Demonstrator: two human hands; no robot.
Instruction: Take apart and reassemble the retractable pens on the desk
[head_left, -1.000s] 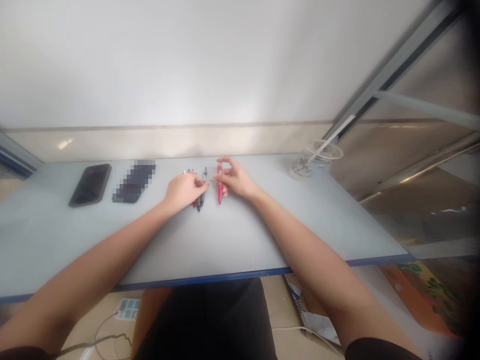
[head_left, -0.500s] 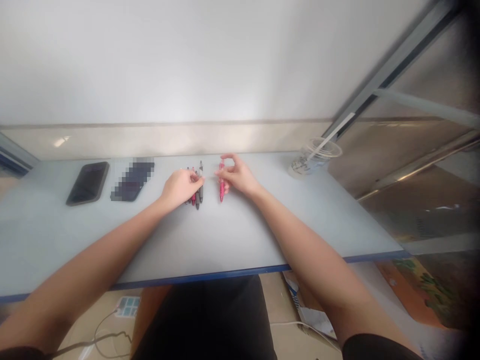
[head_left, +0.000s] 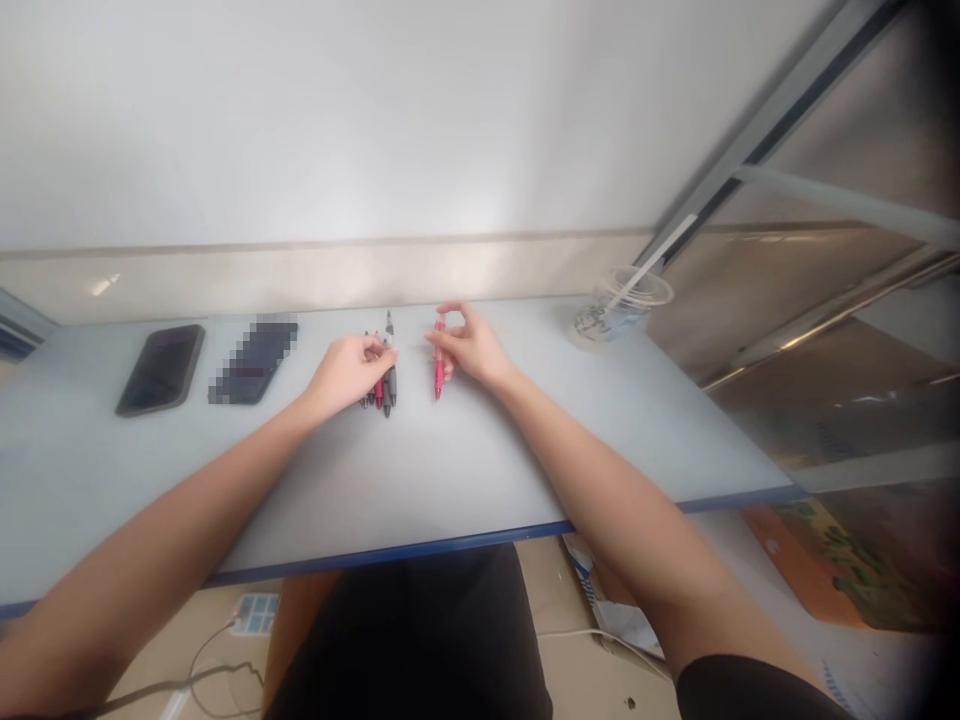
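Note:
Several pens (head_left: pixel 388 395), dark grey and one red, lie side by side near the middle of the grey table. My left hand (head_left: pixel 351 372) covers their upper parts, its fingers closed round the bunch with the thumb on the right side. To the right, a pink-red pen (head_left: pixel 439 380) points its tip toward me. My right hand (head_left: pixel 469 346) grips that pen between thumb and fingers, with the index finger bent over its top end. A gap of bare table separates the two hands.
Two phones, a dark one (head_left: pixel 162 369) and a partly pixelated one (head_left: pixel 259 362), lie at the left. A clear plastic cup (head_left: pixel 611 315) with a white straw stands at the back right. The blue-edged table (head_left: pixel 450 480) meets a pale wall behind.
The view has shifted slightly, so most things sit a little further left. Both hands keep their holds, and the bunched pens show a little more below my left hand.

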